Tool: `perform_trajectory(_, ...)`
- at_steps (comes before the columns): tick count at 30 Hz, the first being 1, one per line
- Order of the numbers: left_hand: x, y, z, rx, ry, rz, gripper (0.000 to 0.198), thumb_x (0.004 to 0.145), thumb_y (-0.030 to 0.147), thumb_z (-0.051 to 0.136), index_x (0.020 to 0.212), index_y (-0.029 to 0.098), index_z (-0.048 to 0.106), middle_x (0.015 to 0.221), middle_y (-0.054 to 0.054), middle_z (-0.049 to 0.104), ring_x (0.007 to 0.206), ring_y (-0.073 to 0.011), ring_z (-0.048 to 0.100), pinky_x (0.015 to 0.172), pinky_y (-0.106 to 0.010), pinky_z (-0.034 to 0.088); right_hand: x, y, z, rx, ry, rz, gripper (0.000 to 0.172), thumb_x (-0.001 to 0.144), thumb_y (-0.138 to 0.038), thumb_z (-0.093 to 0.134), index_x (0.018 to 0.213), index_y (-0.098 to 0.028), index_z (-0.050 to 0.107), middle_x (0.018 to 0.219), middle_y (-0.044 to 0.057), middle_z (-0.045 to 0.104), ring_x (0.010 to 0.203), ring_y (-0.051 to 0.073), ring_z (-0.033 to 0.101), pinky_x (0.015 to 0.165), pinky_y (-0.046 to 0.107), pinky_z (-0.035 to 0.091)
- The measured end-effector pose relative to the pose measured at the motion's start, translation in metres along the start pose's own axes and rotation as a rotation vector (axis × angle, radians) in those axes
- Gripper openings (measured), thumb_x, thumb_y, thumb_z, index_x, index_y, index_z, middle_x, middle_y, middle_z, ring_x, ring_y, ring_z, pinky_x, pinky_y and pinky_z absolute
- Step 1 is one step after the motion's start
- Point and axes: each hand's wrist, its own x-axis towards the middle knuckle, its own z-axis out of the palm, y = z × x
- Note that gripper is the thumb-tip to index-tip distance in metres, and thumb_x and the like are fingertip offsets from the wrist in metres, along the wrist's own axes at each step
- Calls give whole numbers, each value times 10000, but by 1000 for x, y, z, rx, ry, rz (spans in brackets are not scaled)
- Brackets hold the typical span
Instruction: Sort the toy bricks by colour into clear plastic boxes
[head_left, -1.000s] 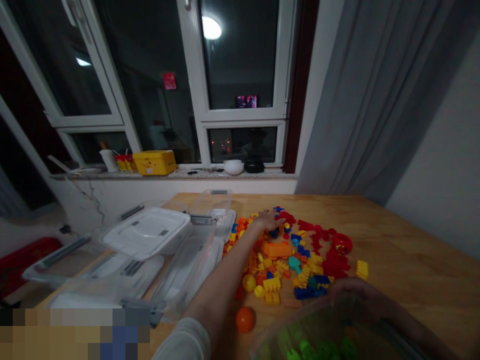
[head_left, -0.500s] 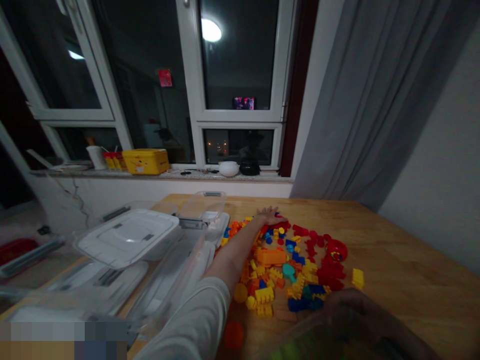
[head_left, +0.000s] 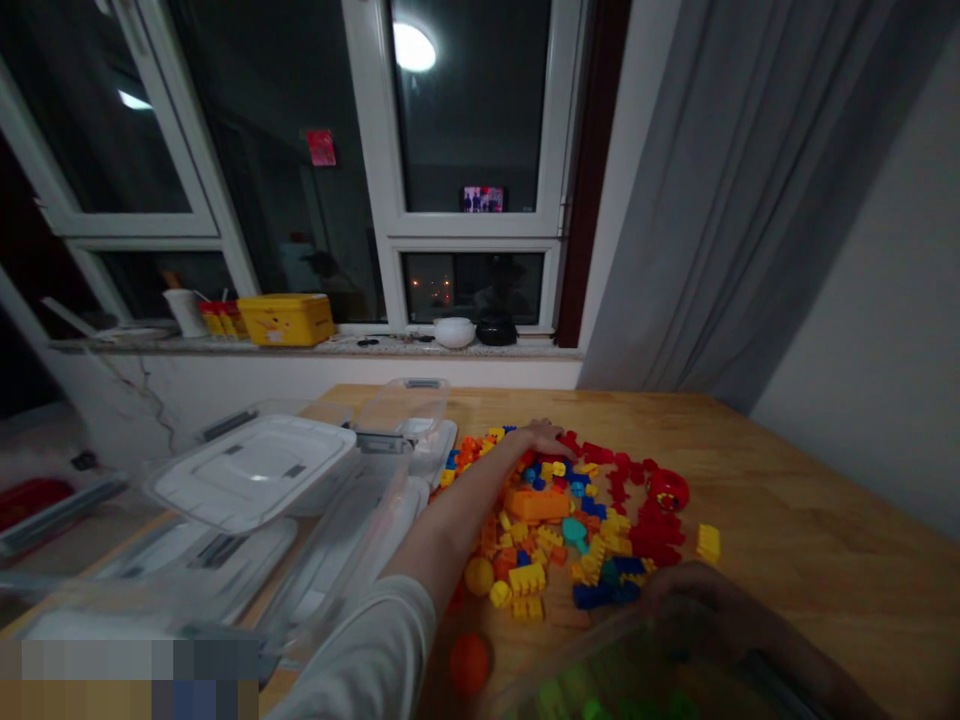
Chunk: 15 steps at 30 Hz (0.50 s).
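Note:
My left hand [head_left: 543, 438] reaches across to the far edge of a spread of toy building blocks [head_left: 541, 503], palm down, its fingers slightly bent and the thumb apart. It touches the red blocks [head_left: 598, 453] there; what lies under the palm is hidden. Dim and blurred, my right hand [head_left: 686, 590] grips the rim of a clear plastic box [head_left: 547, 668] at the bottom of the view. Green blocks [head_left: 592, 705] show inside that box. The spread holds orange, yellow, blue and red pieces, with one teal piece [head_left: 574, 531] in the middle.
Clear storage boxes and white lids [head_left: 259, 470] are stacked on the left of the wooden table [head_left: 795, 500]. An orange round piece [head_left: 470, 662] lies near the front, and a yellow block [head_left: 708, 543] sits at the right. Behind stands a windowsill with a yellow box [head_left: 286, 320].
My left hand's spread fingers have drawn in and bent over the red blocks. The clear box by my right hand shows more of its green blocks. The view has shifted slightly.

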Motion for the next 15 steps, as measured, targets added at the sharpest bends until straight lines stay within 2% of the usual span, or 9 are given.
perform_trajectory(5,-11,11,-12,-30,-119,63,452,997,474,632,1339,178,626,1363,-117,648,1181,-279,656,1007,-516,562,0,4,-3,12,27,4,344,610,-243,748,939,-227,850,965,56,861,941,313,760,799,378,562)
perform_trajectory(7,-13,16,-15,-31,-122,47,532,987,569,600,1352,182,623,1361,-125,660,1187,-290,660,1030,-537,542,-2,2,1,-2,48,16,306,630,-234,745,917,-234,851,951,43,862,931,295,764,796,359,557)
perform_trajectory(9,-12,23,-15,-15,-81,6,689,935,710,562,1409,211,593,1420,-158,639,1265,-347,628,1095,-592,477,-4,-1,4,21,77,24,273,667,-237,741,916,-244,851,953,39,864,925,287,769,804,360,559)
perform_trajectory(12,-7,40,-10,15,23,-28,932,837,860,497,1583,309,406,1634,-195,441,1470,-466,433,1197,-677,308,-4,-4,7,55,61,36,294,665,-231,753,941,-256,853,991,45,863,967,305,772,838,382,568)
perform_trajectory(15,2,59,-1,21,39,12,976,818,894,440,1650,445,200,1766,-118,195,1565,-495,261,1219,-707,237,-2,-8,7,19,20,7,271,657,-246,774,916,-247,854,972,49,854,993,317,762,873,393,562)
